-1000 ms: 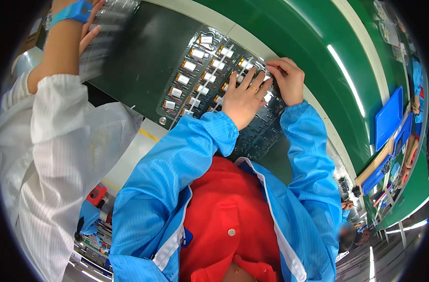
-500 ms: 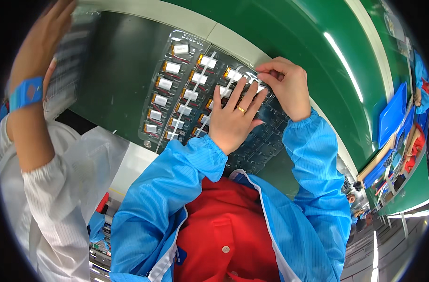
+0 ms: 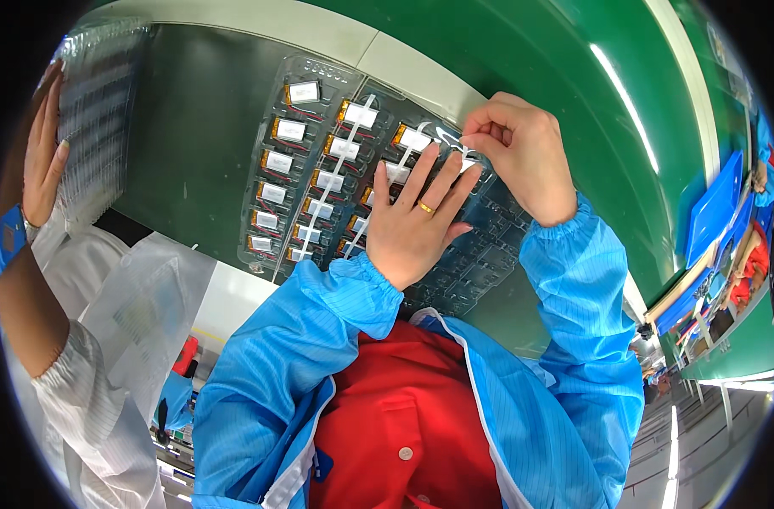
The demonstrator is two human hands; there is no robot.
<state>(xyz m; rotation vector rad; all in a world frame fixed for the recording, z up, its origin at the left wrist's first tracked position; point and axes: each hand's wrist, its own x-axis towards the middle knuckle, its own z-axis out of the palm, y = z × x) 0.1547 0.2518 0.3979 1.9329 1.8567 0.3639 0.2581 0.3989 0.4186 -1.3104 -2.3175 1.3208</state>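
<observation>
Right hand (image 3: 523,157) pinches a white strip (image 3: 466,155), likely light and limp, best taken by its end, above flat cells (image 3: 409,137) in clear tray (image 3: 476,244); left hand (image 3: 414,222) spread flat, gripping nothing.

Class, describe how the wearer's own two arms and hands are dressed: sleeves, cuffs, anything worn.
Both arms wear loose, bright blue sleeves with fine lines in the fabric, ending in gathered cuffs at the wrists. The left hand is ungloved and wears a gold-coloured ring on one finger. The right hand is ungloved too; no ring shows there.
</observation>
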